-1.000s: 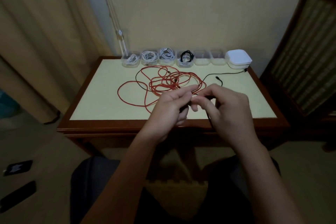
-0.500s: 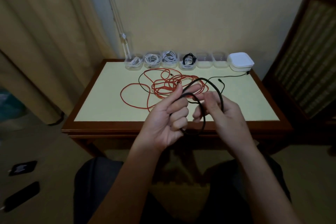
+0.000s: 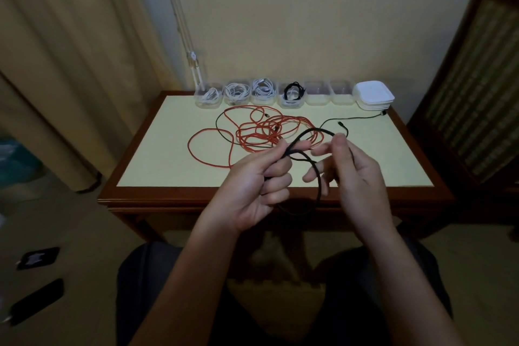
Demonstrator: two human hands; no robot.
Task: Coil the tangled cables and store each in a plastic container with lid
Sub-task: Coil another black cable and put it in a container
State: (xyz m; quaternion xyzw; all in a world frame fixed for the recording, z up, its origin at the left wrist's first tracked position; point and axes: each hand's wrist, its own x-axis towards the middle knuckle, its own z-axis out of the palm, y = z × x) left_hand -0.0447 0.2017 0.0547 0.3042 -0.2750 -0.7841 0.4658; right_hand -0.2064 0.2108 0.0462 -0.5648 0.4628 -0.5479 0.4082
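Legible text, labels, brands, numbers — none. Clear containers (image 3: pixel 316 97), stacked white lids (image 3: pixel 373 93), red cable (image 3: pixel 254 135), black cable (image 3: pixel 318 177), dark flat items on floor (image 3: pixel 38 258): no marking readable — view dim, fine detail blurred.

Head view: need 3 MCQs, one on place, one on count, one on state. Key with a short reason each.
1. Where is the stack of white lids?
A. At the right end of the container row
B. At the left end of the row
C. On the floor

2. How many of the clear containers hold no cable?
A. None
B. Two
C. Four

3. What state is the red cable in?
A. Coiled in a container
B. Lying tangled on the table
C. Held in both hands

Key:
1 A, the lids sit just past the last container on the right.
2 B, the two nearest the lids are empty.
3 B, it sprawls on the table top, while the left hand and right hand hold the black cable.
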